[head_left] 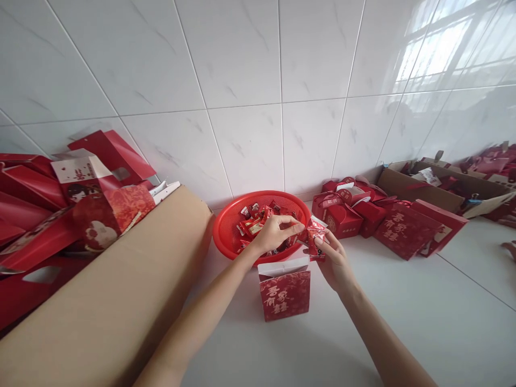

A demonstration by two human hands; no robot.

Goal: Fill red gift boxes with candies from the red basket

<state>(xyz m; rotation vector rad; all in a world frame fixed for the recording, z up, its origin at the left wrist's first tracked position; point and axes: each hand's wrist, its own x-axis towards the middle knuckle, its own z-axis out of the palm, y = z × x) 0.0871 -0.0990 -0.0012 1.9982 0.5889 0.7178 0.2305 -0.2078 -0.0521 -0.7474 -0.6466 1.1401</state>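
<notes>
My right hand [335,259] is closed around several red-wrapped candies [316,234], held just above and right of an open red gift box [286,294]. My left hand [278,234] reaches over the right part of a red plastic basket [221,236]. Its thumb and fingertips pinch a small red wrapper that meets the candies in my right hand. More wrapped candies [253,226] lie in the basket. The gift box stands upright with its top flaps up and white characters on its front. What is inside it is hidden.
At left, a large cardboard box [161,269] holds red flat boxes [36,188]. Filled-out red gift boxes [342,215] and red bags [407,228] stand by the tiled wall [242,145]. Further right is an open carton [423,188]. Part of another person's hand [511,248] shows at the right edge.
</notes>
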